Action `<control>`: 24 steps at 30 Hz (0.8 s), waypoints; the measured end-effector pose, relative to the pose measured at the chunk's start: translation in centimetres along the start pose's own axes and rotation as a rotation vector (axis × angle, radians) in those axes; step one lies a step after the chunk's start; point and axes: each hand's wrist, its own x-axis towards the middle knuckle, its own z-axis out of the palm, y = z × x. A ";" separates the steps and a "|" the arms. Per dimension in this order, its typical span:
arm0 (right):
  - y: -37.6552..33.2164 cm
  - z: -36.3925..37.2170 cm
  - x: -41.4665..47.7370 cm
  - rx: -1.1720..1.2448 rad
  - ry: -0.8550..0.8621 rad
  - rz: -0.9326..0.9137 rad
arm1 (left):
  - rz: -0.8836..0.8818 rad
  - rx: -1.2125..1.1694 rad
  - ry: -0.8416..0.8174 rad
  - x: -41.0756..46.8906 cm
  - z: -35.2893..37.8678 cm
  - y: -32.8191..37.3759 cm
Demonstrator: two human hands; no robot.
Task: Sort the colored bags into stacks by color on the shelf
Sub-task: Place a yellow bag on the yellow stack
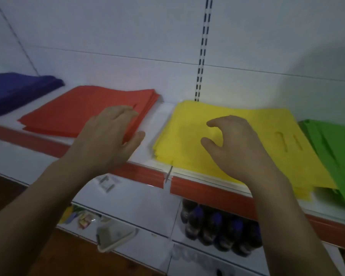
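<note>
Left of the yellow stack [187, 116] a bare strip of shelf [159, 120] gives me room, bounded by the red stack [78, 110]; the green stack [331, 144] crowds its right.

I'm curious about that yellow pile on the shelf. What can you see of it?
The yellow stack is several flat, matte, fabric-looking bags laid loosely on one another, with their edges fanned at the front left. Slot-shaped handle cutouts show near its right side. It lies on the white shelf between the red stack and the green bags, its near corner overhanging the front edge. The right hand is over it, fingers bent; contact is unclear.
</note>
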 end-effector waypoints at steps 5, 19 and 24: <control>-7.8 3.8 1.5 0.064 -0.036 -0.153 | -0.089 0.057 0.004 -4.0 -2.7 -7.1; -42.2 18.9 4.5 0.369 -0.141 -0.477 | -0.567 0.205 0.048 -20.9 -11.3 -38.7; -52.9 22.9 6.7 0.424 -0.228 -0.618 | -0.782 0.188 0.077 -25.7 -13.1 -46.7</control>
